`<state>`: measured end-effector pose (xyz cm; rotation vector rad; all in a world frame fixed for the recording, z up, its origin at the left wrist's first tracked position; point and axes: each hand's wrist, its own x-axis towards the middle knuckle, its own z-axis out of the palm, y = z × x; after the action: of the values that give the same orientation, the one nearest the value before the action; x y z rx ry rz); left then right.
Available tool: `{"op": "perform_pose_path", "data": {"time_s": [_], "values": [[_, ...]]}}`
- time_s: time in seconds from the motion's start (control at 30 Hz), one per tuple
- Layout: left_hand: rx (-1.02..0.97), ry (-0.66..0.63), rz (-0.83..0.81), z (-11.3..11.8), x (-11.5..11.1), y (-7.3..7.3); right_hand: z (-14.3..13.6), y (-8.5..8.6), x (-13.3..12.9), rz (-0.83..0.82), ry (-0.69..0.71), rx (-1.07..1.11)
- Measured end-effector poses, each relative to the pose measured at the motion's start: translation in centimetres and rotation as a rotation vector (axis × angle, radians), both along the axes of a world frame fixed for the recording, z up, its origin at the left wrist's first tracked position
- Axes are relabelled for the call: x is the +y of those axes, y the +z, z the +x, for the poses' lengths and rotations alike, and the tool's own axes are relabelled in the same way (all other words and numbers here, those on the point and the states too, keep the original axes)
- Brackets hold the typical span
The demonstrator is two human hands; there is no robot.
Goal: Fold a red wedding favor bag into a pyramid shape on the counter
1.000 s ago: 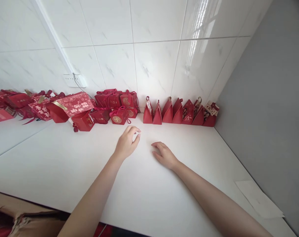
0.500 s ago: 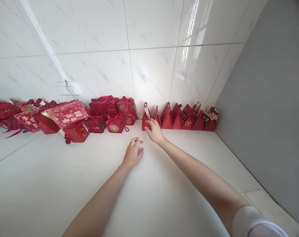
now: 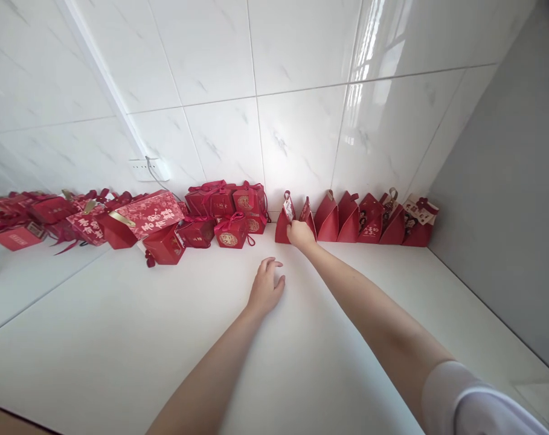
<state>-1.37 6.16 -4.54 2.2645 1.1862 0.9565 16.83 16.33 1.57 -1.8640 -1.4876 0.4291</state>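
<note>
My right hand [image 3: 302,234] reaches to the left end of a row of red pointed gift boxes standing along the wall. Its fingers are curled at the right side of the leftmost gift box [image 3: 282,229], which has a loop on top and a white tag. That hand partly covers the second pointed box [image 3: 307,212]. Lower and to the left, my left hand [image 3: 266,287] hovers over or rests on the white tabletop [image 3: 211,326], fingers apart and slightly bent, with nothing in them.
More pointed boxes [image 3: 348,220] continue rightward to a grey panel [image 3: 496,199]. At left are ribbon-tied red boxes [image 3: 231,232] and a jumble of larger red boxes [image 3: 151,217]. Behind is a white tiled wall [image 3: 296,139] with a socket [image 3: 150,170] and cable.
My right hand's fingers have closed in at the leftmost pointed box. The view has shifted, so everything sits further right in it. My left hand keeps its bent, open pose.
</note>
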Motion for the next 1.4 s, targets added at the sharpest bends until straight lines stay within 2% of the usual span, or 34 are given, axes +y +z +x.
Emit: {"op": "perform_pose_path", "data": {"time_s": [0.13,0.23,0.3,0.37,0.47,0.57,0.63,0.7,0.8,0.93,1.03,1.13,1.27,1.4], "values": [[-0.161,0.069,-0.013,-0.3,1.0,-0.7,-0.1,-0.2,-0.5,0.026,-0.004,-0.012],[-0.314,0.215,0.002,-0.6,2.3,-0.7,0.6,-1.3,-2.8,0.117,0.040,0.052],[-0.405,0.268,-0.011,-0.8,3.2,-0.6,1.5,-2.3,-5.0,0.190,0.090,0.133],[-0.455,0.212,-0.044,-1.0,3.8,-0.4,2.6,-3.4,-7.4,0.248,0.112,0.225],[-0.459,0.015,-0.097,-1.0,3.8,-0.3,3.8,-4.6,-10.7,0.304,0.079,0.368],[-0.469,-0.144,-0.138,-0.8,2.7,0.1,4.3,-5.0,-13.9,0.331,0.133,0.669],[-0.493,-0.229,-0.137,-0.5,1.4,0.5,4.1,-4.7,-16.1,0.331,0.206,0.752],[-0.492,-0.312,-0.141,0.0,-0.1,0.9,3.5,-4.3,-18.2,0.362,0.268,0.726],[-0.365,-0.409,-0.212,0.8,-2.3,1.6,2.8,-4.0,-20.4,0.352,0.357,0.679],[-0.290,-0.343,-0.421,1.3,-3.7,2.3,4.1,-4.4,-20.6,0.184,0.441,0.689],[-0.323,-0.262,-0.528,1.1,-3.5,2.5,6.2,-5.2,-19.6,0.117,0.545,0.686],[-0.366,-0.181,-0.494,0.8,-2.7,2.5,7.4,-5.7,-19.3,0.180,0.671,0.420],[-0.358,-0.195,-0.543,0.7,-2.0,2.6,7.0,-5.1,-20.3,0.271,0.759,0.047],[-0.408,-0.149,-0.677,0.3,-1.8,3.2,6.1,-4.6,-20.7,0.321,0.811,-0.090]]}}
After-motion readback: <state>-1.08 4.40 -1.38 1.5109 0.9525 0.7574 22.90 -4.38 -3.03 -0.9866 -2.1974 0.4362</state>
